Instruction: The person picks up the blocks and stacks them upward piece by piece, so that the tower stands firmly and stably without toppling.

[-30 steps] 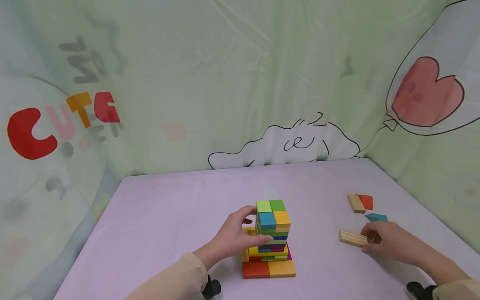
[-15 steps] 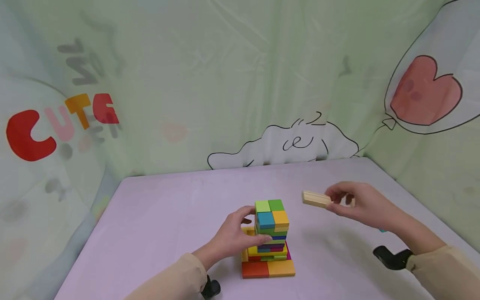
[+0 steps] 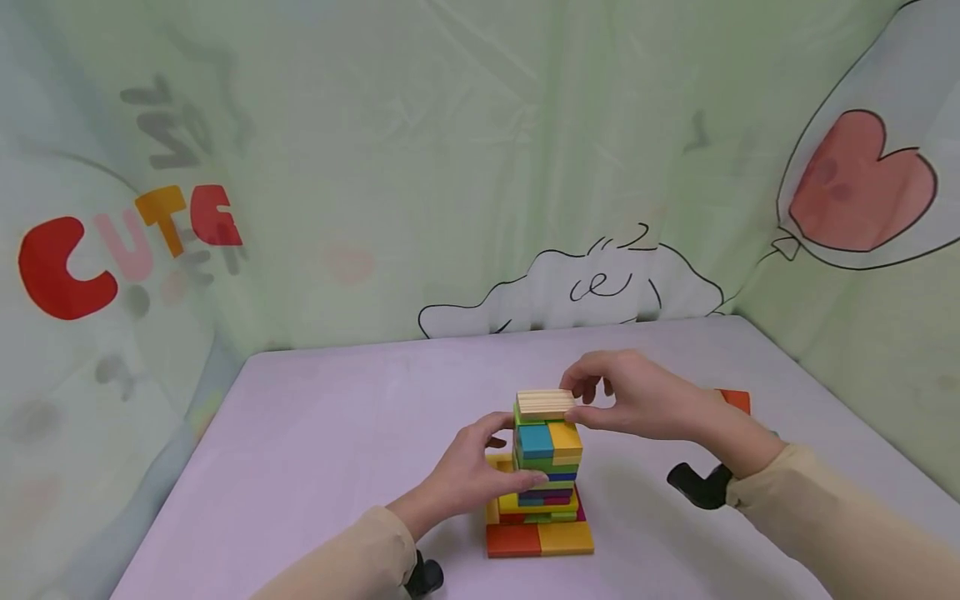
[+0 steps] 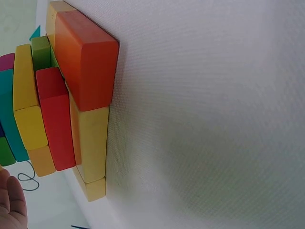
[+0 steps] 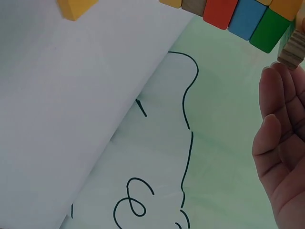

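A tower of colored wooden blocks (image 3: 536, 442) stands on the table, its wider base of red, orange and yellow blocks toward the bottom. My left hand (image 3: 468, 475) holds the tower's left side, thumb across the front and fingers toward the back. Over the tower's top, my right hand (image 3: 637, 396) pinches the right end of a plain wooden block (image 3: 543, 404) lying crosswise on the green blocks, or just above them. The right wrist view shows this block's striped end (image 5: 291, 50) at the fingertips. Low in the left wrist view, part of the left hand (image 4: 10, 200) shows beside the stack.
An orange-red block (image 3: 735, 401) lies on the lilac table (image 3: 360, 433) at the right, partly behind my right forearm. A printed curtain (image 3: 360, 183) closes off the back and sides. Black wrist cameras (image 3: 701, 486) hang from the sleeves.
My right hand has lifted the plain wooden block from the table at the right and carried it left to the tower's top. The left hand has stayed at the tower.
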A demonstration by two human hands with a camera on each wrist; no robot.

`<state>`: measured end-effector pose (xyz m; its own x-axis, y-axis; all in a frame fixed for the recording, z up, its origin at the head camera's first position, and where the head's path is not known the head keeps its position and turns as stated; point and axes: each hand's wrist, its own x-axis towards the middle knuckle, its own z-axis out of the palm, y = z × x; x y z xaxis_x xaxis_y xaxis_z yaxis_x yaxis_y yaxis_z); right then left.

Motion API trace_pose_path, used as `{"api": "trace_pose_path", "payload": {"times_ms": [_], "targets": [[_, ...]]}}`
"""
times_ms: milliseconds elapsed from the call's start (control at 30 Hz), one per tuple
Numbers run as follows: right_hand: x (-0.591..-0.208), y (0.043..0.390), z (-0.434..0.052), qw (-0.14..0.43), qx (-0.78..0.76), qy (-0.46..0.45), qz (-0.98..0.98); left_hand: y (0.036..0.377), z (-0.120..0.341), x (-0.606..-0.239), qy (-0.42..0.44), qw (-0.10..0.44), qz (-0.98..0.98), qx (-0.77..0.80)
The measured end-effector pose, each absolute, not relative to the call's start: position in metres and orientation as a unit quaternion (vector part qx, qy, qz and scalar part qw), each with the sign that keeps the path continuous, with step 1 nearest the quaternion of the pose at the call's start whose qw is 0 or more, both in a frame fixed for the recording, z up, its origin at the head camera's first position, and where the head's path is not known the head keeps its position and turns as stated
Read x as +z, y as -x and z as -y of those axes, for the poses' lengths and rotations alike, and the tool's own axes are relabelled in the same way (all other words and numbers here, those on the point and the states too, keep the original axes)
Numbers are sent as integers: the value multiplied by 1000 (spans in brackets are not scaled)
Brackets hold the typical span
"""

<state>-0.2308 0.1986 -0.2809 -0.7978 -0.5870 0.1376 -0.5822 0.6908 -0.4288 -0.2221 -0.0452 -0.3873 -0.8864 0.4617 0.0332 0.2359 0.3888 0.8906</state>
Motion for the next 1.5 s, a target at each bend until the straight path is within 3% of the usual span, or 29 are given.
{"api": "trace_pose_path", "payload": {"times_ms": [1067, 1233, 1500], "targets": [[-279, 232, -202, 15, -234, 316, -919, 222, 46, -387, -202, 116, -825, 514], [-289, 240, -229, -18, -241, 263, -934, 221, 45, -387, -197, 115, -829, 511], [-350, 278, -323, -5, -203, 130, -971, 221, 45, -387, -196, 115, -832, 507]]}}
